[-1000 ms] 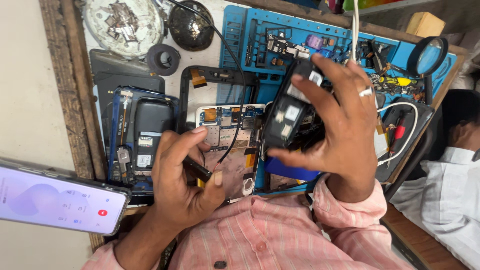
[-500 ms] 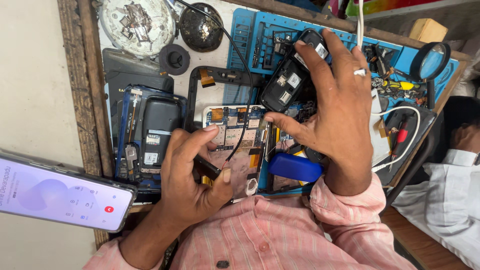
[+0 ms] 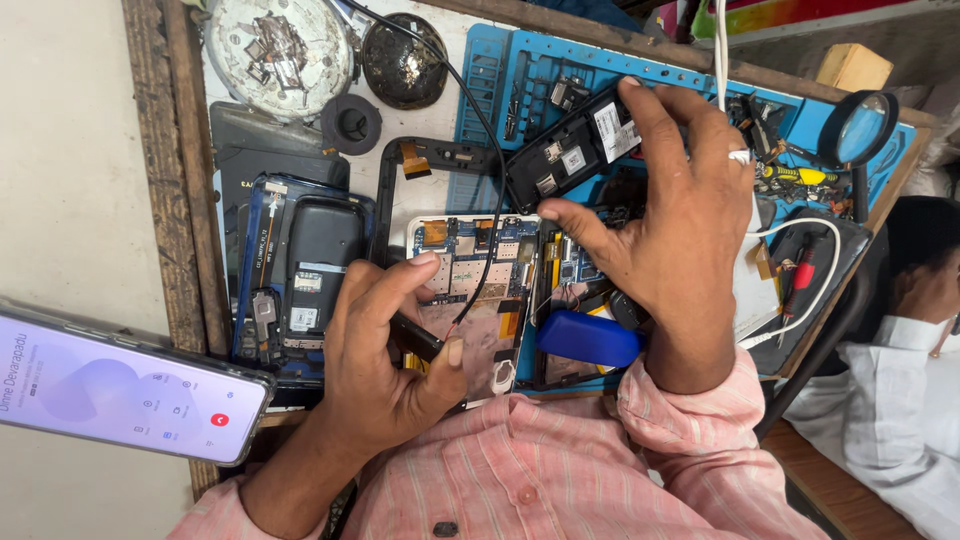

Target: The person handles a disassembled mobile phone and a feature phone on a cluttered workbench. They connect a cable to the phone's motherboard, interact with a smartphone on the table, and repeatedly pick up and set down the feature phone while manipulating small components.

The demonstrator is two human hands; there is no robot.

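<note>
Right grip (image 3: 680,215) clamped on a black opened phone body (image 3: 575,155), labelled innards exposed; left grip (image 3: 385,350) pinching a dark tool (image 3: 415,337).

The blue mat (image 3: 500,70) is crowded with tools, a magnifier (image 3: 858,128) and a white cable (image 3: 800,290). Opened phones (image 3: 300,270) and two round dishes (image 3: 280,50) fill the left, leaving only narrow gaps around the circuit board (image 3: 470,260).

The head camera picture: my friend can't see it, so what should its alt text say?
Seen from above, a person in a pink striped shirt works at a cluttered repair bench: the right hand lifts a small black phone body over a blue work mat, while the left hand pinches a dark tool above an opened circuit board. A lit phone lies at the left.
</note>
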